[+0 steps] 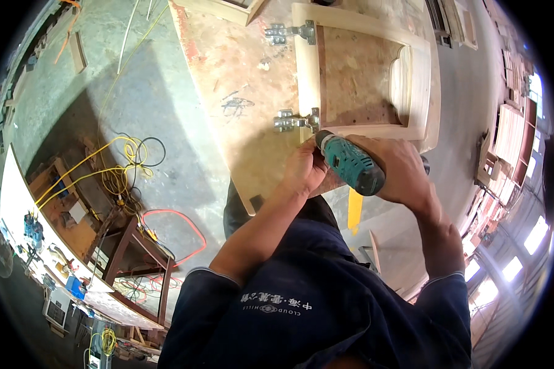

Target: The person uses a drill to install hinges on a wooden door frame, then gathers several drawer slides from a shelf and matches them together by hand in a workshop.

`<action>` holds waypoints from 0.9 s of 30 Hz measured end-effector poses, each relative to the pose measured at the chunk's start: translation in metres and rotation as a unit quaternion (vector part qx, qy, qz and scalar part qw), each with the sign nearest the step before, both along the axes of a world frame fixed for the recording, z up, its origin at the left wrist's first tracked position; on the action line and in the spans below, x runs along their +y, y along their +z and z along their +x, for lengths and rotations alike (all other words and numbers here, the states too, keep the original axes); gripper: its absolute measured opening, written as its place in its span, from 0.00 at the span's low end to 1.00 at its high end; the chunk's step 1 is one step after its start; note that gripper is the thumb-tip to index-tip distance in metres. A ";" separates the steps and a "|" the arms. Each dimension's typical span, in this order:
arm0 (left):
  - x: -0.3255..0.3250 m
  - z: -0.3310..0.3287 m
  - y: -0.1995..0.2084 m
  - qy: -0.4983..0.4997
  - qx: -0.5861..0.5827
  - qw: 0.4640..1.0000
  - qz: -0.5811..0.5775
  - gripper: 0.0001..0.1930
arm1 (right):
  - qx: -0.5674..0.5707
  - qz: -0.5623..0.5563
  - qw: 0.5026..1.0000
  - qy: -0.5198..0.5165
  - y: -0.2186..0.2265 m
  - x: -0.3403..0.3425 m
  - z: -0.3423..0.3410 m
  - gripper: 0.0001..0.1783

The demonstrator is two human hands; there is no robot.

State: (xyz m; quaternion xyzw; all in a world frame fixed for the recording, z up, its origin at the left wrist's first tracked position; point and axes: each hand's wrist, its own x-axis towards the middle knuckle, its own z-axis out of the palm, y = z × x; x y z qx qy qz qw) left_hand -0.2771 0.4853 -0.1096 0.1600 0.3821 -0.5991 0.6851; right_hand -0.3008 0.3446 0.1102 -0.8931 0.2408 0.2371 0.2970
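My right hand [401, 167] grips a teal and black cordless drill [349, 163], its nose aimed up and left at a pale wooden door frame [308, 74]. Close by the drill's nose, my left hand [304, 168] has its fingers drawn together; whatever they pinch is hidden. Just beyond both hands, a lower metal cabinet hinge [297, 120] sits on the frame's left side, its arm sticking out leftward. Farther away, an upper hinge [290, 33] of the same kind is on that side. The frame lies on a worn wooden workbench top [228, 74].
Another wooden frame [228, 7] lies at the bench's far edge. On the floor to the left are tangled yellow cables [126, 161] and a red hose [194, 230]. A table [18, 184] with tools stands at the far left. Stacked wood [509, 135] lines the right side.
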 end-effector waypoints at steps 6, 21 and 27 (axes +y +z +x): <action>-0.004 0.003 0.005 0.003 0.017 0.999 0.028 0.10 | -0.055 0.051 0.997 0.004 0.007 -0.010 0.009 0.28; 0.110 0.080 0.023 -0.023 -0.071 0.997 0.034 0.09 | -0.073 0.044 0.996 -0.035 0.045 -0.015 -0.010 0.34; 0.194 0.135 0.009 0.012 -0.214 0.967 0.139 0.06 | -0.136 -0.147 0.977 -0.077 -0.007 -0.022 -0.010 0.41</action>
